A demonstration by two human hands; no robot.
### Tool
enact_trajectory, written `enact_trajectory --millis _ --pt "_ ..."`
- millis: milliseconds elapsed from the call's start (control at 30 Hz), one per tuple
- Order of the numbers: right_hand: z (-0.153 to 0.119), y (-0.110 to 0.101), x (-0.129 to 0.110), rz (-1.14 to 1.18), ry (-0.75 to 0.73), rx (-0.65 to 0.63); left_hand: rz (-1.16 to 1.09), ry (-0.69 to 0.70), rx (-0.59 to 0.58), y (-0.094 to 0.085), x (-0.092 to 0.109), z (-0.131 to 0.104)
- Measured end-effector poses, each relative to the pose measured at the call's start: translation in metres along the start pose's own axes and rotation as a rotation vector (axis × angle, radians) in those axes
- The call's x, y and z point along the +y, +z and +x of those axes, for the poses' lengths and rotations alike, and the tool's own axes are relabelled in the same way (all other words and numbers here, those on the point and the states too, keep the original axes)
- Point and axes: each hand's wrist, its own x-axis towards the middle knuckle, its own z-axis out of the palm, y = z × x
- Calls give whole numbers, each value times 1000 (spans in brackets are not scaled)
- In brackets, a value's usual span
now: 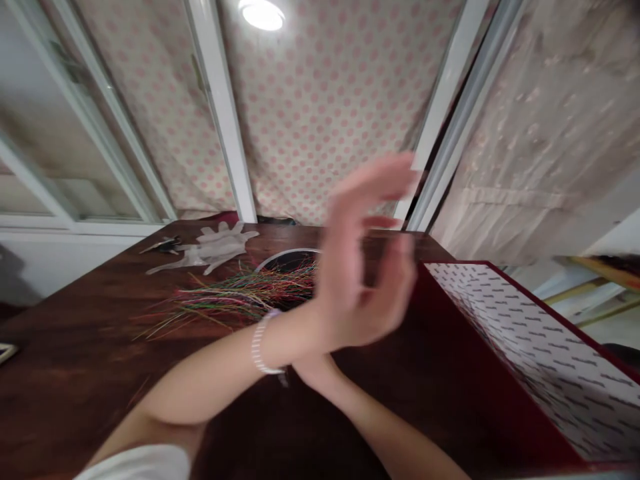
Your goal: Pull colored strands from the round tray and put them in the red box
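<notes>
Raised over the middle of the table, my left hand (360, 267) has its fingers curved and apart, with nothing between them; it is blurred by motion. A striped bracelet circles the left wrist. My right forearm crosses behind the left one, and my right hand is hidden behind the left wrist. Beyond my left forearm, a loose bundle of thin multicoloured wires (225, 298) lies on the dark wooden table (75, 373), partly over a round dark object with a pale rim (287, 253).
Translucent gloves (220, 247) lie at the table's back left beside a dark tool (170, 245). An open red box with a printed white lining (540, 347) stands on the right. White-framed windows with dotted curtains (330, 100) rise behind the table.
</notes>
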Motion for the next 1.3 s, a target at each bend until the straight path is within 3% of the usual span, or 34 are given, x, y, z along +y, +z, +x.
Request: enact_trajectory --millis 100,133,200,267,300,400,433,500,567,667,933,1133,1300 --pt "6 -8 2 -67 69 140 408 327 360 -86 -9 -9" --pt "9 -11 3 -87 87 186 534 350 413 -110 -16 -15" --pt "13 -17 6 -120 105 255 757 390 338 -148 -33 -35" --pt "15 -20 9 -151 98 273 944 139 129 -172 -49 -62" --pt "15 -20 10 -169 85 264 1007 14 -68 -180 -57 -77" --pt "11 -15 13 -219 19 192 944 -79 -540 -187 -76 -116" --pt "10 -13 14 -234 -2 166 921 -88 -638 -186 -83 -126" --pt "9 -8 15 -264 -29 122 885 -100 -763 -184 -93 -140" --pt "10 -5 16 -292 -44 90 872 -125 -809 -182 -101 -147" --pt "17 -7 16 -332 -60 56 860 -175 -798 -182 -104 -152" --pt "38 -19 2 -447 -134 -48 814 -296 -615 -194 -97 -156" --pt "22 -19 -11 -459 -250 -42 591 -318 -598 -182 -88 -170" --pt "6 -16 -16 -401 -331 -28 349 -538 -547 -173 -86 -179"
